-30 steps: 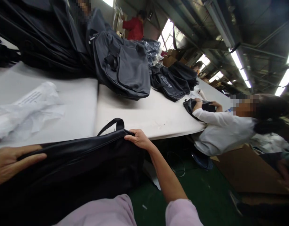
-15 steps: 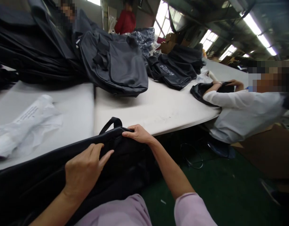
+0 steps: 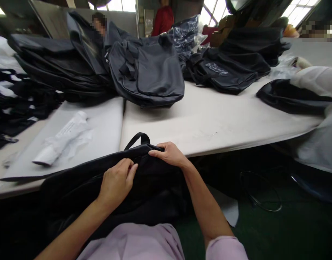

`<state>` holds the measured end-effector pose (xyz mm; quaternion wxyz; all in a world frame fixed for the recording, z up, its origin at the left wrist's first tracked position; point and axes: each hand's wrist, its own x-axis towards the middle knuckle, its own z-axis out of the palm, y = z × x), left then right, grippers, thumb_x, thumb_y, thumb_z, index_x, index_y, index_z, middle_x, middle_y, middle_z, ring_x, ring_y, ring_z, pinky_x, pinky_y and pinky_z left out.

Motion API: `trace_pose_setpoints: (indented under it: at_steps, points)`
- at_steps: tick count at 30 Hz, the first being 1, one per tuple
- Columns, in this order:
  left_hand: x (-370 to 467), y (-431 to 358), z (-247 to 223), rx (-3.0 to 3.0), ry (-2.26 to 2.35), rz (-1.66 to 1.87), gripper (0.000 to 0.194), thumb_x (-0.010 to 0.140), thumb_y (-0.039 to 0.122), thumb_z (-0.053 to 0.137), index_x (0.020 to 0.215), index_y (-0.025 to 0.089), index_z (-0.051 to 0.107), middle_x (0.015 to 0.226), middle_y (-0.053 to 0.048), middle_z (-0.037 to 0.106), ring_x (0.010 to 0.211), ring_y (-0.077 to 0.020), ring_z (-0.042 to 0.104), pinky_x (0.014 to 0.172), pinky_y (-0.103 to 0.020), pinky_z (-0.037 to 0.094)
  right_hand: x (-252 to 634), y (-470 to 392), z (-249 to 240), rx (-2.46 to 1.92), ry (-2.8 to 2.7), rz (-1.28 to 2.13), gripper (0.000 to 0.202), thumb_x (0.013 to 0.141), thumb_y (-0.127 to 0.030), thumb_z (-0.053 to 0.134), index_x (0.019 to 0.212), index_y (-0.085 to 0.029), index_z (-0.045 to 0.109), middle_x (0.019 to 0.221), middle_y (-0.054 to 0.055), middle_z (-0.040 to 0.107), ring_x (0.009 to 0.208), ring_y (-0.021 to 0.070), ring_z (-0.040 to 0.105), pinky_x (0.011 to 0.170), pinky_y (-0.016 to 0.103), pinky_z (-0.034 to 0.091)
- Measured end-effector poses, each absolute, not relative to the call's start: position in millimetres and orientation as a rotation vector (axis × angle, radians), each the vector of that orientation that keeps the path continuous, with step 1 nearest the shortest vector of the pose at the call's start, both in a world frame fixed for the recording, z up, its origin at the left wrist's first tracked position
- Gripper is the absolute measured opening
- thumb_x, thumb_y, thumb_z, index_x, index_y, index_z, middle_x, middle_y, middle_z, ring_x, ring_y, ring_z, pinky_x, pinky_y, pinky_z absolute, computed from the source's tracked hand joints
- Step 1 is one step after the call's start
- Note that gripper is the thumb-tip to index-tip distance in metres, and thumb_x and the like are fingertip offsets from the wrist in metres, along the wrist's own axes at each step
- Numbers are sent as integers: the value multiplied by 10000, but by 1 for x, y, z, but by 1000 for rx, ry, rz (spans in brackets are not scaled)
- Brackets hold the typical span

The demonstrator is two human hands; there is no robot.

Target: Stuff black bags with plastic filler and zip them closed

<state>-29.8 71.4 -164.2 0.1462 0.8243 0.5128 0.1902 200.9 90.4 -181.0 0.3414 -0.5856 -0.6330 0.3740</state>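
Note:
A black bag [image 3: 82,180] hangs at the table's front edge before me, its short strap loop [image 3: 139,138] standing up at the top. My right hand [image 3: 170,153] grips the bag's top corner, thumb on the near side and fingers over the edge. Just left of it, my left hand [image 3: 117,182] is closed in a pinch against the upper side of the bag. What lies between its thumb and fingers is too dark and small to make out.
Across the pale table [image 3: 166,126] lie a dark bag [image 3: 157,72], a bag with white lettering [image 3: 231,68] and a white plastic-wrapped roll [image 3: 63,137]. A co-worker's white sleeve [image 3: 317,79] reaches over another black bag [image 3: 287,99] at right. A looped cable [image 3: 259,202] lies below.
My view has swung left, so the co-worker has slid toward the right edge. My left thumb and fingers have drawn together; my right hand keeps its hold on the bag corner.

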Motion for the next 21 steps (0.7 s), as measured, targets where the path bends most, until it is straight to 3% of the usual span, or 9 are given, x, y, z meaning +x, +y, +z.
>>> trace_pose_setpoints:
  at_steps: [6,12,21]
  points:
    - [-87,68,-122,2054,1264,250,453,915,558,436,656,196,522,650,20,491,622,-141,428,580,-276,307,213,80,-189,-1515,-1620,973,471,777,-605,671,694,-142,659,641,-11,507,626,129,461,538,225,324]
    - [-198,56,-125,2086,1438,122,461,916,579,445,699,204,602,671,17,572,631,-143,502,607,-247,348,227,68,-193,-1612,-1593,971,427,766,-564,673,681,-146,658,629,-7,530,601,137,462,533,238,353]
    - [-314,60,-185,2194,1822,-36,286,950,304,453,736,200,610,758,50,640,725,-157,617,672,-237,305,225,79,-201,-1754,-1560,884,402,692,-540,695,789,-158,774,772,51,718,744,254,645,641,299,512]
